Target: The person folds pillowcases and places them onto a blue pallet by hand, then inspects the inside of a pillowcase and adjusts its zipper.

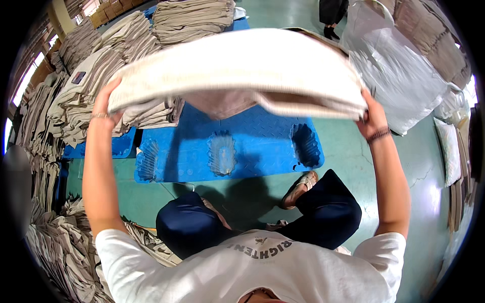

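Cream fabric [237, 65], thick-edged, folded in layers and blurred, arches above the blue pallet [262, 146], its two ends gripped by our left hand [106, 101] and our right hand [374, 115]. We see dark lettering [262, 253] curving across the front of our white shirt [252, 275].

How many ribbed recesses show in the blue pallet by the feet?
3, along the near edge of the blue plastic pallet: left ribbed recess, middle ribbed recess, right ribbed recess. The held-up off-white cloth may hide others.
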The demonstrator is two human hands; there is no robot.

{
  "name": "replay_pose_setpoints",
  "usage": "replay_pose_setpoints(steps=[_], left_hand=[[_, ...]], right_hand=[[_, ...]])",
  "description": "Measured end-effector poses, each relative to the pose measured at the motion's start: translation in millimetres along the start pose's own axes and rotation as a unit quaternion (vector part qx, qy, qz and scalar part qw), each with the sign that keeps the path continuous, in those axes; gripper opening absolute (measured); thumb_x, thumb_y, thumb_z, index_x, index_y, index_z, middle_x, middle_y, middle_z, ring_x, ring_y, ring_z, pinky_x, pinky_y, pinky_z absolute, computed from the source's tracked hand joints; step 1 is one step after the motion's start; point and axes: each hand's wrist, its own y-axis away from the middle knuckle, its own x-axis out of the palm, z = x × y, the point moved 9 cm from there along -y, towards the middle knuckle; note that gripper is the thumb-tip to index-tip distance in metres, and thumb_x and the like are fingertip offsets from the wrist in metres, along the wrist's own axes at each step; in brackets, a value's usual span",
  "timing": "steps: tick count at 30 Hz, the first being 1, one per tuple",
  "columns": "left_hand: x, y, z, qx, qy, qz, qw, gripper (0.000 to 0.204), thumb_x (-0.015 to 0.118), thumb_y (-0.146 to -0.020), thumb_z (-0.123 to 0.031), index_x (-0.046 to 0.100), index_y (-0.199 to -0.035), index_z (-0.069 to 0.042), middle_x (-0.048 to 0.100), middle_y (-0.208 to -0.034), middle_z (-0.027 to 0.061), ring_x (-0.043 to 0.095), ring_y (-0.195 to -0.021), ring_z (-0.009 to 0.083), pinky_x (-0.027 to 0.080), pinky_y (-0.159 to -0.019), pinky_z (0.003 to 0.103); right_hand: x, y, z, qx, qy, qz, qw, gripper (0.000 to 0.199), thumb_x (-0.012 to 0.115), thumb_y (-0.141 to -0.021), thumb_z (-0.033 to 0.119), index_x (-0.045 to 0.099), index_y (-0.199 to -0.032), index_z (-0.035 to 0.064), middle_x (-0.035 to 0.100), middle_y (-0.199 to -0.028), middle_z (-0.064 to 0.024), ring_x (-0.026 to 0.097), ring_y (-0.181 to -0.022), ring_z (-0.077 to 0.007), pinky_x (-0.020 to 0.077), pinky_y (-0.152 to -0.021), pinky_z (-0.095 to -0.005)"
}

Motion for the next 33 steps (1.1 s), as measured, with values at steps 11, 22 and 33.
replay_pose_setpoints(steps=[11,22,33], left_hand=[[2.6,123.8,-33.5,0.048,0.045,0.118,0.991,0.033,0.047,-0.081,-0.025,0.051,-0.102,0.0,0.057,-0.096,0.0116,0.056,-0.085,0.0211,0.045,-0.076,0.03],[46.5,-46.6,-76.6,0.125,-0.027,0.004,0.992,0.03,0.063,-0.07,-0.023,0.054,-0.091,-0.003,0.058,-0.086,0.0072,0.057,-0.073,0.0164,0.05,-0.062,0.027],[46.2,-32.9,-98.3,0.126,-0.052,0.01,0.991,0.042,0.064,-0.069,-0.031,0.053,-0.101,-0.005,0.057,-0.098,0.0059,0.055,-0.087,0.0161,0.044,-0.076,0.027]], right_hand=[[-20.3,153.6,87.7,-0.177,-0.005,0.101,0.979,0.038,0.051,-0.079,0.013,0.038,-0.113,0.0018,0.056,-0.087,-0.0117,0.057,-0.077,-0.0201,0.0474,-0.069,-0.0325],[16.6,-28.7,133.3,-0.274,0.065,0.003,0.96,0.019,0.062,-0.071,0.024,0.056,-0.082,0.01,0.048,-0.063,0.0035,0.038,-0.048,-0.0065,0.0291,-0.042,-0.0217],[17.4,-2.0,183.7,-0.352,0.039,0.064,0.933,0.023,0.057,-0.074,0.009,0.055,-0.097,0.0052,0.056,-0.087,0.0012,0.041,-0.058,-0.002,0.0334,-0.048,-0.0127]])
